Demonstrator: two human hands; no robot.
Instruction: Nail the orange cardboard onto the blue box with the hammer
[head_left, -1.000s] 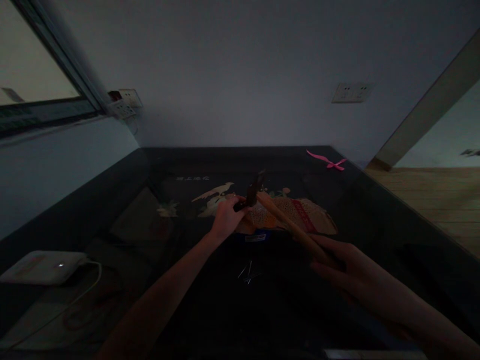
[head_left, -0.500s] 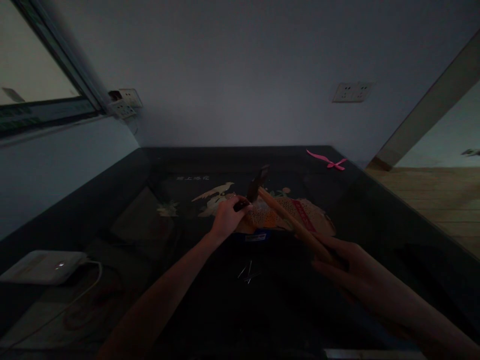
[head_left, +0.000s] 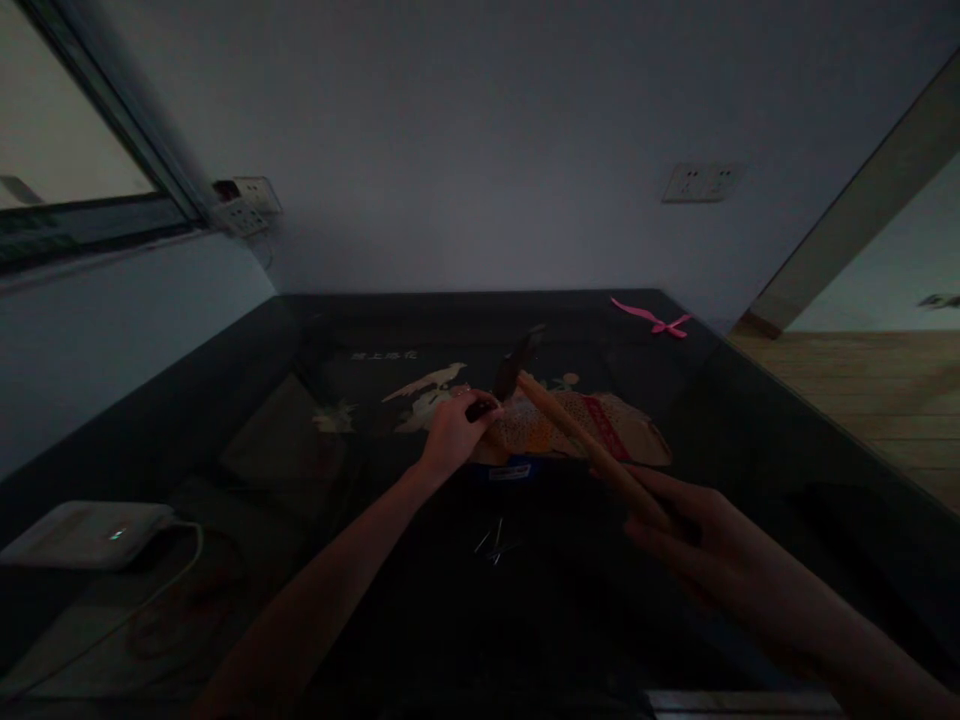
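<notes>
My right hand (head_left: pixel 697 530) is wrapped round the wooden handle of a hammer (head_left: pixel 577 430), held at a slant. Its dark head lies close to the fingertips of my left hand (head_left: pixel 456 425). The left thumb and fingers are pinched together; what they hold is too dark to make out. Under the hammer lies a flat brown speckled piece (head_left: pixel 641 430) with a red band across it. A blue patch with a white label (head_left: pixel 510 472) shows at its front edge. Several thin shiny nails (head_left: pixel 496 540) are scattered on the dark table nearer to me.
On the glossy black table (head_left: pixel 420 620) a white device (head_left: pixel 90 535) with a cable lies at the left. A pink ribbon (head_left: pixel 660 325) is near the back right edge. A wall with sockets (head_left: pixel 701 183) stands behind. The light is dim.
The hammer head has shifted very slightly; both hands stay almost where they were. The view has moved a little.
</notes>
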